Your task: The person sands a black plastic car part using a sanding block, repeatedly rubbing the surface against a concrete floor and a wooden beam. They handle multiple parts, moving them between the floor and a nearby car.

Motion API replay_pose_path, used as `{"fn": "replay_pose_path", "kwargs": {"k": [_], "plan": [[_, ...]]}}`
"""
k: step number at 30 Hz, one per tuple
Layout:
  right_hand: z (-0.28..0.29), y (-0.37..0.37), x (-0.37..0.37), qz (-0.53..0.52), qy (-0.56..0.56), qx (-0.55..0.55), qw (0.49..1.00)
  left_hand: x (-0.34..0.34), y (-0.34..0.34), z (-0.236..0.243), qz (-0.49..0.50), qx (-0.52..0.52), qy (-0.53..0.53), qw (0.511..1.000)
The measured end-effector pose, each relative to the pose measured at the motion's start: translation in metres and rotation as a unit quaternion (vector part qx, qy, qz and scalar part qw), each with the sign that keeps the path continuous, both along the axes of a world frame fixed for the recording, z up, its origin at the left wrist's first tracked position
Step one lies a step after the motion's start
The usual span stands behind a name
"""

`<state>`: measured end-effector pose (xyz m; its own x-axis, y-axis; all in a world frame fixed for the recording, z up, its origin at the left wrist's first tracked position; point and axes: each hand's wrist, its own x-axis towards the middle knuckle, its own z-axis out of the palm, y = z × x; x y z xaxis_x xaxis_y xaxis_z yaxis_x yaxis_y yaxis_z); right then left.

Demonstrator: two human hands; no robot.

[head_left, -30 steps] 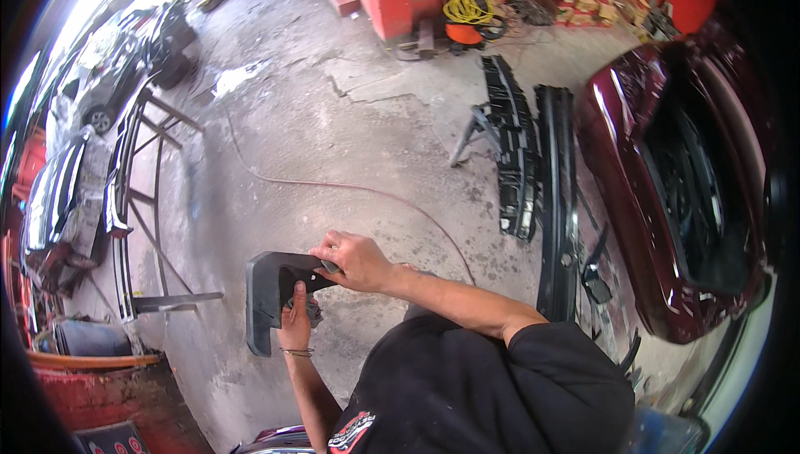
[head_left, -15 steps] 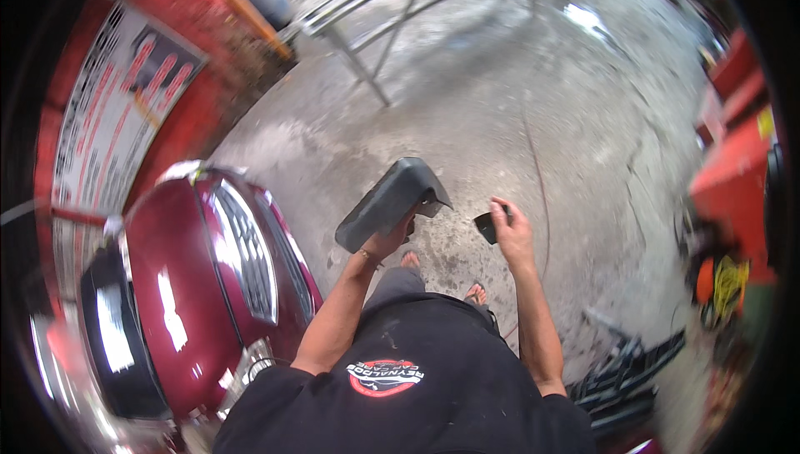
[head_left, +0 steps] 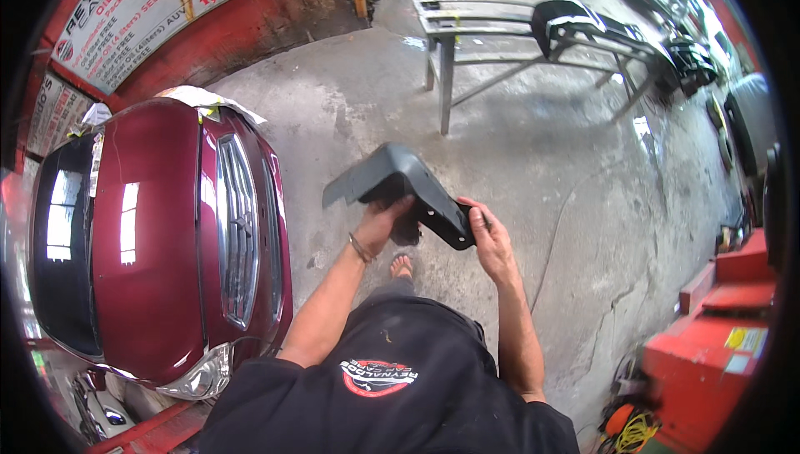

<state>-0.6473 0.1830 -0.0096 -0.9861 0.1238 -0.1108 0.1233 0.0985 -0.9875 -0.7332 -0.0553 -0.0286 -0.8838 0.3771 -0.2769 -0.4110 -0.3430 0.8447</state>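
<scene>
A dark grey moulded plastic car part (head_left: 392,172), resembling a mud flap, is held in front of my body. It has a bent shape and a black edge with small holes. My left hand (head_left: 385,222) is closed around its underside, with some fingers hidden beneath it. At the right end, my right hand (head_left: 493,241) pinches a black portion with thumb and fingers. I cannot tell whether that portion is a separate piece or belongs to the same part.
A dark red car (head_left: 154,229) stands close on my left, its grille (head_left: 239,225) facing inward. Ahead is a metal rack (head_left: 446,79) with black car parts on it. Red equipment (head_left: 700,354) and a yellow cord (head_left: 635,436) are at right.
My right hand has come in to the part's right end; before, it was apart with a small black piece. The plastic part has turned. My view has swung, bringing the rack rightward.
</scene>
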Motion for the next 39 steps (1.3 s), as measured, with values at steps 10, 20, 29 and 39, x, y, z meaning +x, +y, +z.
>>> {"fn": "replay_pose_path", "kwargs": {"k": [10,20,29,39], "plan": [[0.017,-0.115,-0.296,0.000,0.039,0.079,0.996,-0.329,-0.025,-0.031,0.174,0.181,-0.030,0.968],[0.009,-0.093,-0.576,0.083,0.238,0.132,0.959,-0.587,-0.074,-0.078,0.170,0.164,-0.114,0.965],[0.029,-0.176,-0.776,0.276,0.209,0.279,0.896,-0.775,-0.112,-0.081,0.171,0.079,-0.119,0.975],[0.027,-0.288,-1.027,0.300,0.218,0.329,0.869,-1.012,-0.212,-0.050,0.202,0.061,-0.075,0.975]]}}
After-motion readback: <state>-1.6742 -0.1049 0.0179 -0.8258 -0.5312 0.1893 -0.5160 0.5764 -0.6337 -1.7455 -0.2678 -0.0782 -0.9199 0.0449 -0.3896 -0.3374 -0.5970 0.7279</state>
